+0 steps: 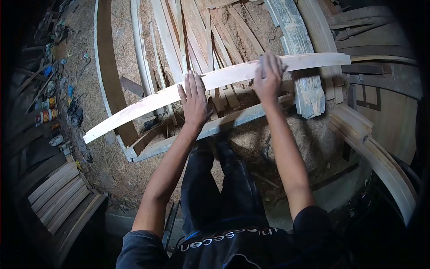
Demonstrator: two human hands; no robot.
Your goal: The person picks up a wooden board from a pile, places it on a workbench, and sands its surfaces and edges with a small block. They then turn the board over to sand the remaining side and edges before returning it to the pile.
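A long pale wooden plank (230, 76) stretches across in front of me, looking curved through the wide lens. My left hand (195, 99) lies on it left of the middle, fingers stretched forward and flat. Farther right, my right hand (269, 80) is on the plank, its fingers bent and smeared by motion. A small greyish thing (259, 69) shows at the thumb side of that hand; its kind cannot be made out. The plank crosses over a wooden frame (174, 142) on the left and a thick, worn beam (309, 87) on the right.
Several loose wood strips (168, 42) lie on the sawdust-covered ground (123, 58) beyond the plank. Stacked boards (58, 193) stand at lower left. Scattered litter (74, 107) lines the left side. Curved wooden pieces (376, 152) and panels (389, 114) are at right.
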